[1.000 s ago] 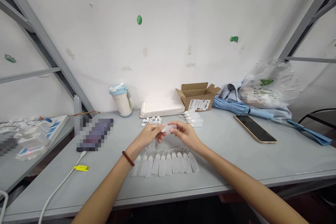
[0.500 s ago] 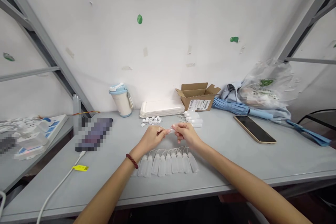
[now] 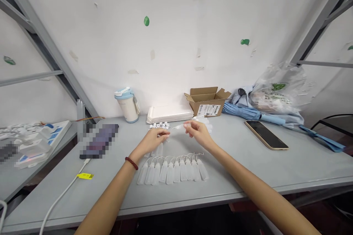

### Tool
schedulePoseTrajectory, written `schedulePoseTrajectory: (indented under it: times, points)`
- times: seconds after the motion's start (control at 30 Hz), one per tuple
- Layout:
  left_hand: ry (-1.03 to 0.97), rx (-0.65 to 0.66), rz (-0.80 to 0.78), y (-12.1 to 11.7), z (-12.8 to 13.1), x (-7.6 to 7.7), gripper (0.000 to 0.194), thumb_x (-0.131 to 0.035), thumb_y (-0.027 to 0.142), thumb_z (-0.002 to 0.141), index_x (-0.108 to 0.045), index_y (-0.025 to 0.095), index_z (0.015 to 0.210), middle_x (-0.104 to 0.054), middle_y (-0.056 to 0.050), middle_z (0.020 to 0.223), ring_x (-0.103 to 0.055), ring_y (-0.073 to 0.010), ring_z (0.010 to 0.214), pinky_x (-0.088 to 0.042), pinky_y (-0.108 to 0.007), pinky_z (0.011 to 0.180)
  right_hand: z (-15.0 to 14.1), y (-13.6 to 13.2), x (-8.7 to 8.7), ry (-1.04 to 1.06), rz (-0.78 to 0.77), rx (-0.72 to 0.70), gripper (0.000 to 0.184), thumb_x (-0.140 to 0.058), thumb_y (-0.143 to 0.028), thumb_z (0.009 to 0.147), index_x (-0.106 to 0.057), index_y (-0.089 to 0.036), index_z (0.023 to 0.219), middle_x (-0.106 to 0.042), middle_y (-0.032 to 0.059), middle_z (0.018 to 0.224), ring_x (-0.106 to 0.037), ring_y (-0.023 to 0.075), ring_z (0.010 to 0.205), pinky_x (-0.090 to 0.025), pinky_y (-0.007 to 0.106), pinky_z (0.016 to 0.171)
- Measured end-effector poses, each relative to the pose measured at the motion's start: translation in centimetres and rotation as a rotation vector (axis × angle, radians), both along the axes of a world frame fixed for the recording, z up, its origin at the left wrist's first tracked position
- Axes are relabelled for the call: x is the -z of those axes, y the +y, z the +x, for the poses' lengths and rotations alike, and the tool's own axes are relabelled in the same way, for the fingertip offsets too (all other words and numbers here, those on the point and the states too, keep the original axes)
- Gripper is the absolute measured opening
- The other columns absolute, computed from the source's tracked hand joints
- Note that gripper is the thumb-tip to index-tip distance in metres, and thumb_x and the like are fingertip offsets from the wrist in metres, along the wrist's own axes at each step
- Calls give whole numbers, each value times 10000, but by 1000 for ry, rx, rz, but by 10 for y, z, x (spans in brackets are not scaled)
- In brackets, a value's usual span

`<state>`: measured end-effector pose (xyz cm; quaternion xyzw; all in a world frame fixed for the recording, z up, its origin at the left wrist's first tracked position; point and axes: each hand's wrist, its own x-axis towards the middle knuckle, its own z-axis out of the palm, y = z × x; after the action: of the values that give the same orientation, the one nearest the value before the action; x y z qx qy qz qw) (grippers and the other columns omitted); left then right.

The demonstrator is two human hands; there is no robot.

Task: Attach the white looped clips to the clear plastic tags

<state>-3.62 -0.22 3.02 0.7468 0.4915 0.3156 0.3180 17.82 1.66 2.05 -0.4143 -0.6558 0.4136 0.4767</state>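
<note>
My left hand (image 3: 153, 140) is closed, thumb close to the fingers, beside a group of small white caps (image 3: 159, 125). A translucent plastic bottle (image 3: 157, 150) shows just under its palm; whether the fingers grip it is hidden. With thumb and forefinger, my right hand (image 3: 199, 133) pinches a small squeeze bottle whose thin white tip (image 3: 177, 127) points left. Behind that hand lie more translucent bottles (image 3: 205, 120), partly covered. In front of both hands, several similar bottles (image 3: 176, 172) lie side by side in a row, white cords at their necks.
A stack of white trays (image 3: 169, 113) and an open cardboard box (image 3: 210, 108) stand by the wall. To the left are a lidded cup (image 3: 128, 106) and a blurred-out device (image 3: 100, 141) on a cable. A phone (image 3: 266, 135) and a folded blue umbrella (image 3: 242, 111) lie right.
My hands have drawn apart from where they met. The left moved left and slightly back; the right moved a little up toward the rear bottles, and a thin tip now shows in it.
</note>
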Motion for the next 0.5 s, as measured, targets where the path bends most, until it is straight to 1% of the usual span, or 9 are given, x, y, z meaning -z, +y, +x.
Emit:
schedulePoseTrajectory:
  times: [0.07,0.13,0.2,0.27,0.3,0.37,0.5]
  points:
    - [70,-118,60,6,-10,4,240,-503,292,763,-673,156,865,-689,-69,865,-616,-212,779,-476,-306,711,13,11,-1,-98,133,126,341,-518,-423,790,-618,-147,962,-606,19,664,-517,128,561,-420,253,543]
    - [207,-234,175,12,-20,8,261,-463,234,772,-677,143,892,-687,-98,920,-614,-244,861,-466,-340,785,28,23,0,-211,241,260,336,-490,-389,797,-619,-145,988,-630,49,739,-533,154,636,-428,274,594]
    - [366,-314,285,18,-29,14,286,-440,179,770,-673,124,925,-668,-129,986,-578,-280,973,-429,-371,874,44,34,3,-291,294,358,333,-471,-359,790,-625,-143,991,-652,74,839,-538,169,673,-433,302,647]
    - [472,-357,319,23,-37,19,302,-432,149,771,-666,115,958,-647,-145,1044,-541,-298,1045,-400,-382,921,59,46,8,-335,294,432,334,-467,-337,771,-632,-140,983,-662,88,887,-550,195,736,-433,323,681]
    - [503,-360,313,25,-40,22,302,-428,136,772,-666,125,958,-644,-140,1057,-538,-295,1055,-393,-376,932,65,51,11,-346,285,456,337,-467,-329,760,-633,-137,982,-662,95,917,-553,207,771,-432,328,684]
    - [528,-347,287,28,-44,27,289,-425,119,771,-672,151,919,-651,-124,1047,-555,-276,1037,-397,-359,929,74,60,17,-372,275,459,353,-451,-312,758,-624,-135,1010,-659,99,953,-552,217,806,-432,333,685]
    - [533,-330,265,33,-45,33,247,-441,128,762,-672,167,841,-673,-107,979,-586,-261,972,-424,-344,884,81,72,26,-440,311,378,356,-422,-265,761,-623,-127,1020,-660,101,943,-548,230,837,-428,377,765]
